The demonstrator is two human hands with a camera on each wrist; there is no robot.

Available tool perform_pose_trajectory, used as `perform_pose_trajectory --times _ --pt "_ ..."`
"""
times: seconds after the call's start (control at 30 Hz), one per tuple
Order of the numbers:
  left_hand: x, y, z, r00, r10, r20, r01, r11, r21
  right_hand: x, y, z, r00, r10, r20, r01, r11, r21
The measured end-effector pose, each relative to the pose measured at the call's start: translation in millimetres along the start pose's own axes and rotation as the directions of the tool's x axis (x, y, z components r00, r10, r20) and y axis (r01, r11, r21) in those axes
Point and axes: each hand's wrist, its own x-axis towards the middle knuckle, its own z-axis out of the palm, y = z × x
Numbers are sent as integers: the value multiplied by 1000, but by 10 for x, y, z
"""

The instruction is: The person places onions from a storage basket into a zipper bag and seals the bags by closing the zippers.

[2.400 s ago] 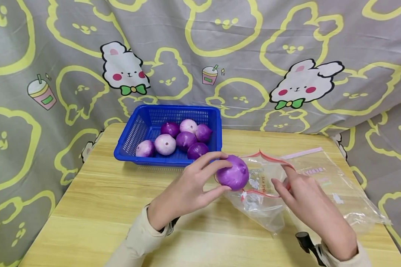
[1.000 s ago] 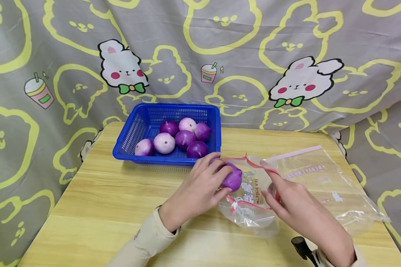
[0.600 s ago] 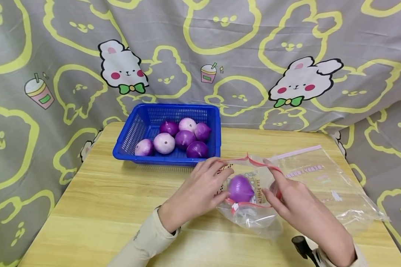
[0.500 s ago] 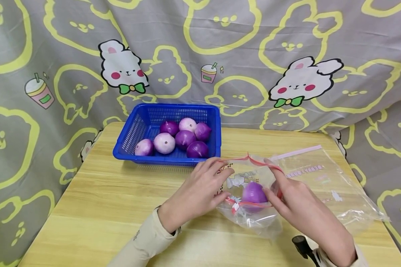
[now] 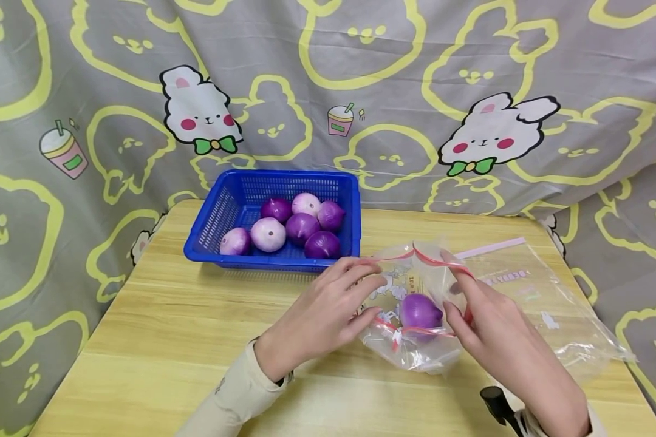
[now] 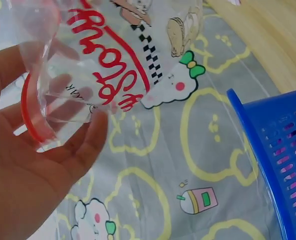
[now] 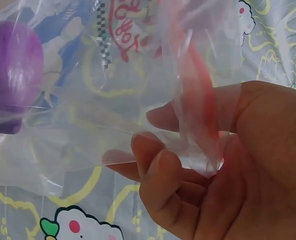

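A purple onion [image 5: 420,311] lies inside a clear zip bag [image 5: 434,358] with a red seal strip, its mouth spread apart. My left hand [image 5: 328,303] holds the bag's left edge, the fingers loosely bent and apart from the onion. In the left wrist view the red strip [image 6: 32,112] runs between thumb and fingers. My right hand [image 5: 505,328] grips the opposite edge. The right wrist view shows its curled fingers [image 7: 160,172] around the plastic, and the onion [image 7: 18,65] through the film at left.
A blue perforated basket [image 5: 273,264] with several purple and pale onions [image 5: 268,234] stands at the back left of the wooden table [image 5: 169,364]. Another clear bag [image 5: 557,303] with a pink strip lies flat at right. A patterned curtain [image 5: 382,67] hangs behind.
My left hand brought the onion into the bag's mouth and let it go. The onion slid right and down into the bag. Both hands now stay at the bag's edges.
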Motion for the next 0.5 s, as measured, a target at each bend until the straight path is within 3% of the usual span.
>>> perform_pose_trajectory --times 0.23,0.5 --pt "2 -4 -11 993 -54 -108 46 996 -79 -5 79 -46 999 13 -33 -13 1000 -18" --pt "22 -108 -55 965 -44 -258 0 986 -167 16 204 -59 998 49 -44 -49 999 -1"
